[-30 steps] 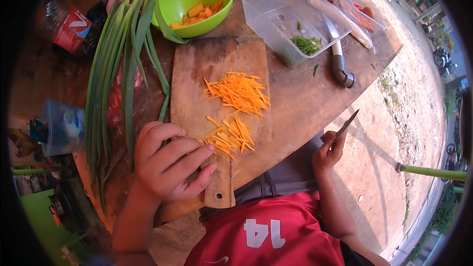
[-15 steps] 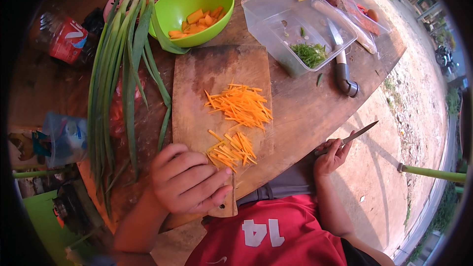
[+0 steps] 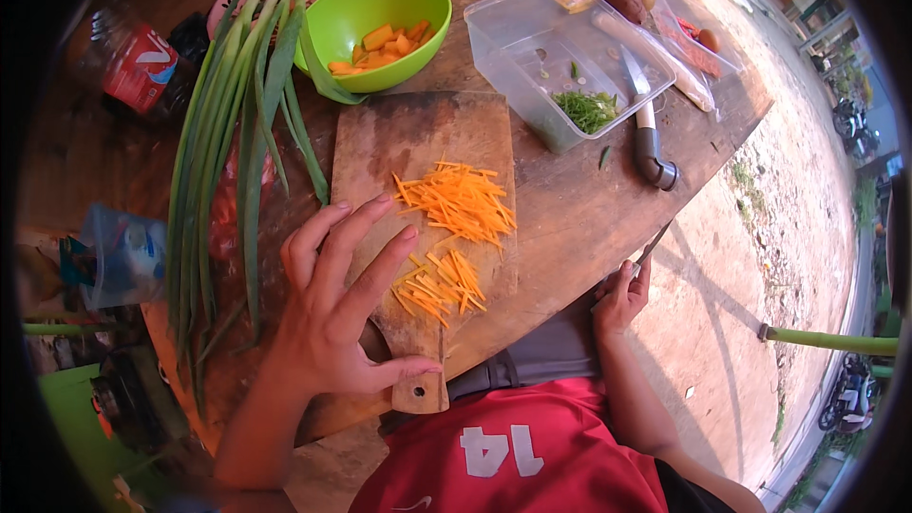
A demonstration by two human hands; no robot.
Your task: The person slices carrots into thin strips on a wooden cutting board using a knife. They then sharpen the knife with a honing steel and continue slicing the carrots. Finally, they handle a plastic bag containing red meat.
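Note:
A wooden cutting board (image 3: 423, 123) lies on the table in front of me, its handle toward my body. Thin carrot strips (image 3: 461, 204) are heaped on it, with a smaller group of carrot strips (image 3: 445, 283) nearer me. My left hand (image 3: 332, 318) is open over the board's left edge. Its fingers are spread, and the thumb reaches to the handle. Off the table's right edge, my right hand (image 3: 622, 302) is closed around a knife (image 3: 654, 245), whose blade points up and away. The knife's handle is mostly hidden in the fist.
Long green onions (image 3: 218, 152) lie left of the board. Behind it stands a green bowl (image 3: 432, 0) with carrot chunks (image 3: 380, 46). A clear plastic box (image 3: 503, 47) holds chopped greens (image 3: 584, 111); another knife (image 3: 651, 147) lies by it. A bottle (image 3: 138, 66) is far left.
My left hand has opened from a curled shape, fingers spreading up along the board's left side. My right hand has moved slightly left, and the knife's blade now points more steeply away.

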